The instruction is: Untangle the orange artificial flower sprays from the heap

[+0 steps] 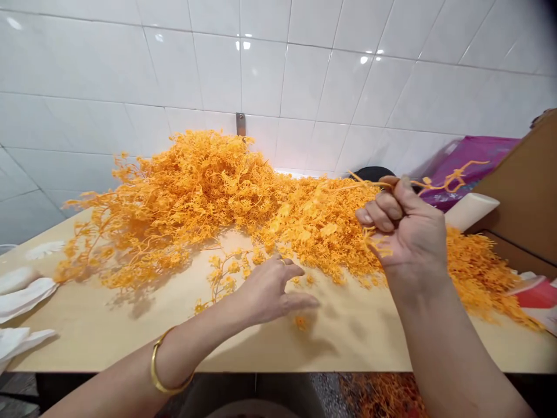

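My right hand (407, 226) is raised above the table, thumb and fingers pinched on a thin orange plastic flower stem (452, 179). Little orange prongs also show below its curled fingers. Lower down, my left hand (274, 287) reaches over the tabletop with its fingers apart and nothing between them. A gold bangle (159, 366) circles that wrist. Close by the left hand lie a small orange flower piece (300, 323) and a branched orange sprig (223, 278). Behind both hands, a large heap of orange artificial flower sprigs (209, 186) spreads across the pale table (165, 339).
White cloth-like pieces (26, 296) lie at the left edge. On the right stand a cardboard box (522, 180), a purple bag (474, 154) and a white roll (472, 210), with a red item (537, 293) nearer. A tiled wall (304, 75) rises behind. Orange scraps (383, 395) lie below the table.
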Demonstrator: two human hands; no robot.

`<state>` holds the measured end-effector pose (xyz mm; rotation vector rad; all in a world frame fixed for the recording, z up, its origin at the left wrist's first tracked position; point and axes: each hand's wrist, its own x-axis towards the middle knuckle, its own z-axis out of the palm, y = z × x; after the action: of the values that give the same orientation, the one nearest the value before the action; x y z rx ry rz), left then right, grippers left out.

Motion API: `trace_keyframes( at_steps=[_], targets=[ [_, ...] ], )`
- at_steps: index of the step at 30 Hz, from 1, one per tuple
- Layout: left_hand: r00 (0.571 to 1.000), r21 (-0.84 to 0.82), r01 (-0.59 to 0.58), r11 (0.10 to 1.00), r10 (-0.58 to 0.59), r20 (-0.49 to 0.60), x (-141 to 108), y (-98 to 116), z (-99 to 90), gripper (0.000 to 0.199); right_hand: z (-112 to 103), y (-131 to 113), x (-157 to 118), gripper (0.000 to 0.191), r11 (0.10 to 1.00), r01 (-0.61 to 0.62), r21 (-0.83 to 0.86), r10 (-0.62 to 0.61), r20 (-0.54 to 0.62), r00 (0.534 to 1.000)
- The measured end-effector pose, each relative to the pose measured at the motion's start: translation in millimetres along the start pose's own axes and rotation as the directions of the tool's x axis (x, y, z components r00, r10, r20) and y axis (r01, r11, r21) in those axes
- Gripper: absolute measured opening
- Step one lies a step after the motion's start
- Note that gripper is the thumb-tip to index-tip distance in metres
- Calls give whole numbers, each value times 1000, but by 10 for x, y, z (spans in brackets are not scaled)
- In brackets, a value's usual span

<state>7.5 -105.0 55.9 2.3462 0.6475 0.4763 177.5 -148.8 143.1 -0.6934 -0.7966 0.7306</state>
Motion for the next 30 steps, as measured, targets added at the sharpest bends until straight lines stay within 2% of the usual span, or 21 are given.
trace_keyframes(
  at_steps=[1,2,4,5,6,7,8,10,12,13,14,15,16,18,20,21,22,24,27,28,30],
  targets=[
    [999,-254,32,967,-27,23,-19,53,-6,47,20,41,-61,17,999,-52,6,52,26,998],
    [998,-501,61,864,-55,26,-20,87,-14,55,39,90,-133,17,993,-116,9,115,56,992],
    [988,-848,42,528,-146,-41,23,109,-53,57,61,205,-298,17,967,-255,-9,254,121,960],
    [973,-933,-7,361,-212,-89,55,103,-85,53,61,267,-386,18,948,-317,-30,318,155,936],
    [951,-971,-61,231,-281,-127,84,93,-126,47,55,332,-473,18,928,-369,-55,373,186,909],
    [927,-984,-104,147,-343,-149,105,83,-173,40,42,398,-554,19,908,-410,-82,418,217,882],
    [905,-986,-129,105,-395,-160,112,79,-225,32,26,462,-627,19,891,-440,-108,453,244,858],
    [866,-983,-143,114,-466,-180,80,89,-334,19,-4,579,-742,21,864,-478,-158,503,280,817],
    [831,-969,-143,203,-507,-229,-10,118,-455,13,-20,666,-816,25,856,-453,-249,514,318,797],
    [817,-955,-139,264,-514,-261,-73,134,-524,13,-23,696,-841,26,859,-389,-333,496,353,793],
    [808,-936,-132,328,-512,-293,-145,146,-600,15,-25,720,-862,29,856,-269,-441,459,411,787],
    [800,-911,-126,392,-503,-327,-226,154,-684,17,-29,741,-882,32,830,-92,-550,412,494,766],
    [796,-883,-122,453,-487,-360,-311,159,-770,20,-39,763,-901,37,765,121,-632,371,588,719],
    [786,-831,-124,542,-458,-416,-482,164,-931,25,-88,833,-930,46,561,506,-655,363,744,561],
    [781,-823,-122,554,-458,-424,-621,174,-1028,26,-170,954,-923,49,390,711,-585,437,797,416],
    [787,-843,-114,526,-471,-400,-666,182,-1039,25,-217,1034,-894,50,330,759,-562,479,792,378],
    [798,-875,-95,474,-489,-351,-688,190,-1023,23,-262,1121,-842,50,277,788,-550,511,779,364],
    [827,-946,-29,323,-524,-204,-661,197,-915,15,-333,1298,-673,49,165,814,-557,528,747,404],
    [832,-989,81,123,-555,-1,-455,136,-648,2,-363,1502,-316,44,-16,803,-596,470,704,532],
    [823,-989,104,102,-567,28,-356,87,-555,3,-354,1542,-198,41,-67,790,-609,445,691,570],
    [805,-986,110,121,-593,17,-140,-51,-393,5,-318,1575,-5,35,-138,762,-633,403,667,627]
  ],
)
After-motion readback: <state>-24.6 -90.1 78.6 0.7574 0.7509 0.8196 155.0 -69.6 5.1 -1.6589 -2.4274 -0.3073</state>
